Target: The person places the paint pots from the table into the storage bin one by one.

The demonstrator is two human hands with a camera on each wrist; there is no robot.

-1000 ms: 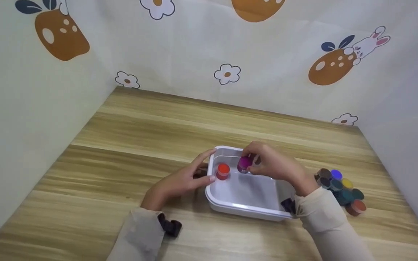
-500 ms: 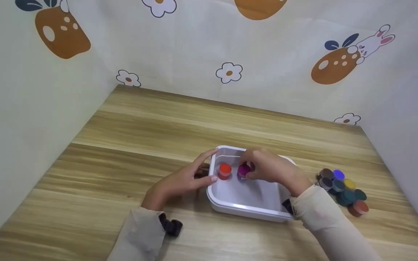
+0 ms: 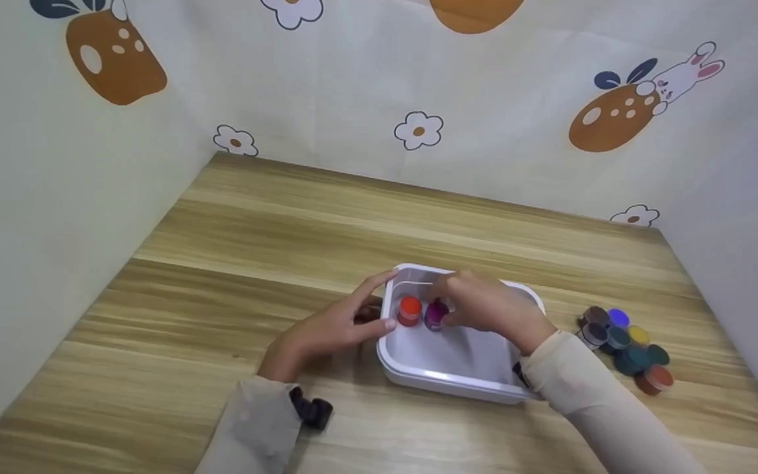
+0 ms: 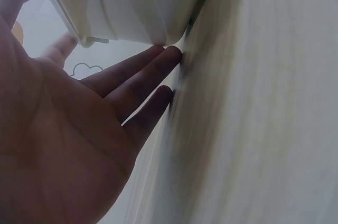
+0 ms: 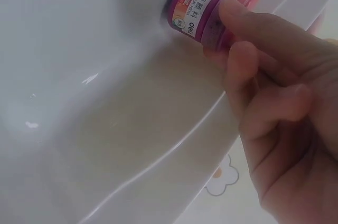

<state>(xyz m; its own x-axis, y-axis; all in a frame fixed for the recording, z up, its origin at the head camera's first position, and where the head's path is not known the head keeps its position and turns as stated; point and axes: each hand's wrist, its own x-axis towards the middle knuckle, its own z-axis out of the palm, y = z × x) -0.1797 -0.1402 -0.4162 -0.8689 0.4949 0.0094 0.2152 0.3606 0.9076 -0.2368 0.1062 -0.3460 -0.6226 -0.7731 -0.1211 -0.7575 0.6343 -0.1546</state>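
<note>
So the purple paint pot [image 3: 436, 317] is a stubby little thing with a purple lid, and the wrist cam gets a decent look at its label: white strip, printed characters, "deli" on it, plus a colourful patch. It's inside the white tray [image 3: 418, 373], toward the left end, just beside the red pot [image 3: 409, 311]. Can't really tell if its base is touching the tray floor.

Right hand [image 3: 487, 306] reaches in over the tray from the right, palm down. Its fingers are closed up on the purple pot, thumb on one side of the lid, forefinger opposite, with the other fingers bent.

Left hand [image 3: 326, 329] is at the tray's left side, fingers spread and fairly relaxed: thumb and forefinger at the rim, the rest stretched out low by the outer wall. Not gripping anything.

Further right on the bench [image 3: 221, 276] there's a bunch of pots [image 3: 632, 354]: brown, blue, yellow, dark green, orange-red. Backdrop is a printed cloth [image 3: 326, 99] with flowers.
</note>
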